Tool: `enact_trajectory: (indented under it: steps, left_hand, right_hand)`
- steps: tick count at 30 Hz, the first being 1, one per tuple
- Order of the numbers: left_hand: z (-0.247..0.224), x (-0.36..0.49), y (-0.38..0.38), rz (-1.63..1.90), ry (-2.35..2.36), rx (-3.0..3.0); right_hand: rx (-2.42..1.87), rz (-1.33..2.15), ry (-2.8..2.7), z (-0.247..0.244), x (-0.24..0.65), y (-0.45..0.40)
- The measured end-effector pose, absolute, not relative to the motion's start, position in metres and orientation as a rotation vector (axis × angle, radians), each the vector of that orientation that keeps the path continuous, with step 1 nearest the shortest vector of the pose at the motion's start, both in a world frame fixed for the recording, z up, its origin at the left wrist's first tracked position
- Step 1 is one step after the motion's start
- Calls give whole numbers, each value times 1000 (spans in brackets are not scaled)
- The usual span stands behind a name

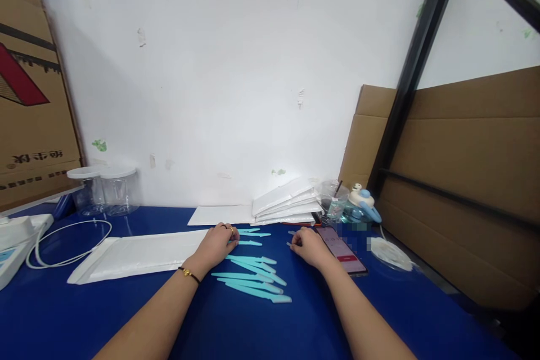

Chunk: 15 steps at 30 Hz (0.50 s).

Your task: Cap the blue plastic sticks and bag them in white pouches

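Note:
Turquoise eyebrow razors lie in a loose row on the blue table, handles to the left and blade ends to the right. At the far end of the row, my left hand is closed around the handle ends of a few razors, which stick out to its right. My right hand is across a small gap from their blade ends, fingers pinched together. Small translucent pieces, which look like blade caps, poke out from its fingertips. How far they reach inside the fingers is hidden.
A white padded mailer lies left of my left hand; more mailers are stacked by the wall. A phone rests beside my right wrist. Clear jars, a white cable, a blue-and-white bottle and cardboard surround the table.

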<state>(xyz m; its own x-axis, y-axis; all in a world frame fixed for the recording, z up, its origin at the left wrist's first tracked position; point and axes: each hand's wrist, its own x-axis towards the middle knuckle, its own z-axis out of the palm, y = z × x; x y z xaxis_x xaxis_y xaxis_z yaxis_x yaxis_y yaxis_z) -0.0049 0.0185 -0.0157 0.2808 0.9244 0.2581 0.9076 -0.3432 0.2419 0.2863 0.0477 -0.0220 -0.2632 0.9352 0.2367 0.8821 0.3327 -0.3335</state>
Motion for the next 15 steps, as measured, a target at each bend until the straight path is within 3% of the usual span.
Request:
enact_trajectory:
  steps: [9, 15]
  left_hand:
    - [-24, 3, 22, 606, 1631, 2338]
    - [-31, 9, 26, 656, 1555, 2295]
  right_hand:
    - [-1302, 648, -2185, -26, 261, 39]
    - [-1234, 715, -2151, -24, 254, 36]
